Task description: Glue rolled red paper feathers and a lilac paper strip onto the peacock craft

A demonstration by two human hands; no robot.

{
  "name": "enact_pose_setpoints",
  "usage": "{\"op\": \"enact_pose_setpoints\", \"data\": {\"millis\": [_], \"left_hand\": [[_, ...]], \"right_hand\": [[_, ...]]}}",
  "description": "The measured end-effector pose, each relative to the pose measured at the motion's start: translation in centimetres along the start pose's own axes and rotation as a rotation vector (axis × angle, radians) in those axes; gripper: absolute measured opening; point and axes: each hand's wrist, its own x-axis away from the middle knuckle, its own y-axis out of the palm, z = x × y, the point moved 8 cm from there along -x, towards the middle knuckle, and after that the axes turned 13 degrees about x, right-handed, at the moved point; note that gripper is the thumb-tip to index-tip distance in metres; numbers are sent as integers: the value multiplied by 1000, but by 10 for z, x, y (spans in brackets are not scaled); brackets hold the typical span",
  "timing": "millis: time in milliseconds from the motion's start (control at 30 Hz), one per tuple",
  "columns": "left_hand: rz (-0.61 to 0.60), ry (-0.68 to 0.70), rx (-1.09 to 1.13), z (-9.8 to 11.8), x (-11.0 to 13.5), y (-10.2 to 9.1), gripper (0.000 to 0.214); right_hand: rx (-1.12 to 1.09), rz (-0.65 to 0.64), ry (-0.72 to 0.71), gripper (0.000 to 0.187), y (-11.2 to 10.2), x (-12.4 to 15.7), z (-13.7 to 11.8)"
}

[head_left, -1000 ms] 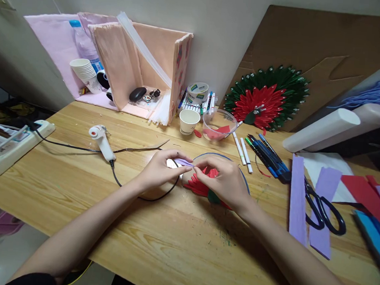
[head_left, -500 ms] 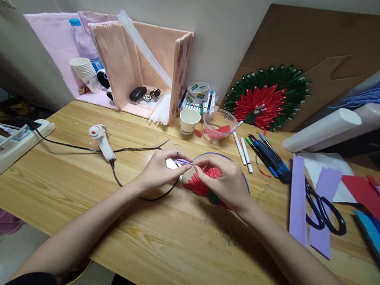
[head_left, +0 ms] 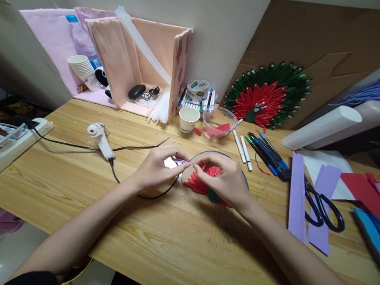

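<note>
Between the fingertips of both hands is a small purple paper piece [head_left: 182, 161], thin and partly hidden by the fingers. My left hand [head_left: 161, 166] pinches its left part between thumb and fingers. At its right tip, my right hand [head_left: 222, 175] holds it in a pinch. Below and behind the right hand lies a red paper flower [head_left: 197, 181] on a round board with a blue rim; the hand covers much of it. Under the flower's edge shows a dark green leaf [head_left: 213, 195]. The white glue gun [head_left: 101, 140] rests left of my hands, its black cord looping toward them.
Behind my hands stand a paper cup [head_left: 188, 119] and a clear bowl [head_left: 219, 123] with red scraps. Black-handled scissors [head_left: 323, 210] lie on purple paper strips [head_left: 297, 199] at right. A power strip [head_left: 15, 146] sits at the left edge; a red-green flower [head_left: 262, 102] leans on cardboard.
Both hands keep their pinch on the purple paper piece, with hardly any movement. The whole view has shifted slightly.
</note>
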Motion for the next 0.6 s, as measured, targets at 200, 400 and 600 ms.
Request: {"op": "enact_pose_setpoints", "data": {"millis": [200, 400, 600], "left_hand": [[39, -88, 26, -9, 0, -1, 10], [165, -335, 266, -31, 2, -14, 13], [387, -684, 994, -50, 53, -42, 19]], "right_hand": [[-45, -18, 32, 9, 3, -1, 3], [-47, 16, 69, 11, -1, -2, 9], [-68, -128, 155, 15, 22, -4, 13]]}}
